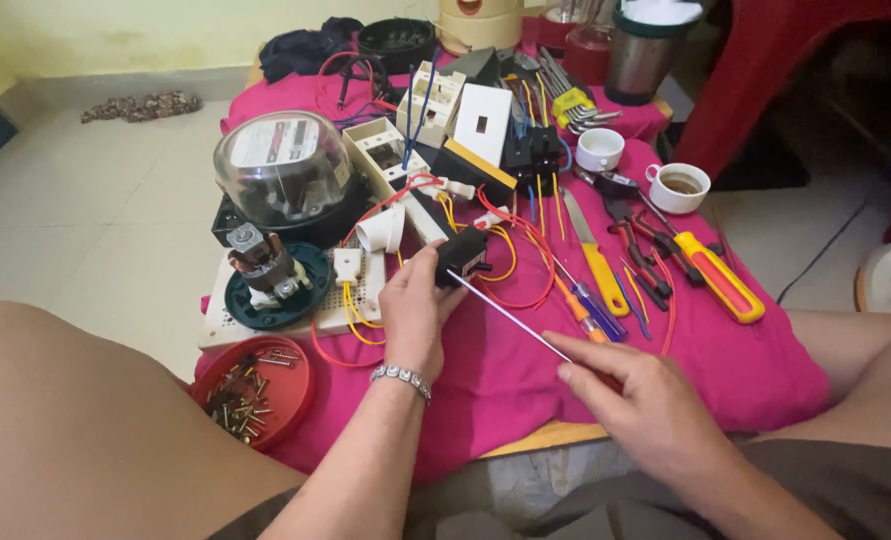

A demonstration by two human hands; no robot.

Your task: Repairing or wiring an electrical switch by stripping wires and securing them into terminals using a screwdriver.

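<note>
Head camera view: a small black plastic box part with red and yellow wires (463, 255) is held by the left hand (413, 312), with the fingers closed around its side. It sits just above the bright pink cloth (526, 370) near the middle of the low table. A long thin silver screwdriver (511, 316) is gripped by the right hand (646, 400), fingers closed on the handle end, and its tip is pressed against the black box part. So the work looks to be in the middle: the tool is already set on the part, but the wires are still loose and curly, and many pieces are not yet joined.

Hard, shiny plastic is seen in most pieces. A round clear glass-domed meter (284, 175) is stood on a black base. A flat white board with tiny holes (266, 318) is laid under a dark green round holder (278, 285) and a white cone-shaped lamp socket (382, 230). Small metal screws are kept in a red round plastic lid (258, 390). A yellow-handled knife (598, 262) and a chunky yellow and red handled tool (718, 278) are laid on the soft, wrinkled cloth. Two smooth white cups (678, 186) are stood further back, one with brown drink in it.
</note>
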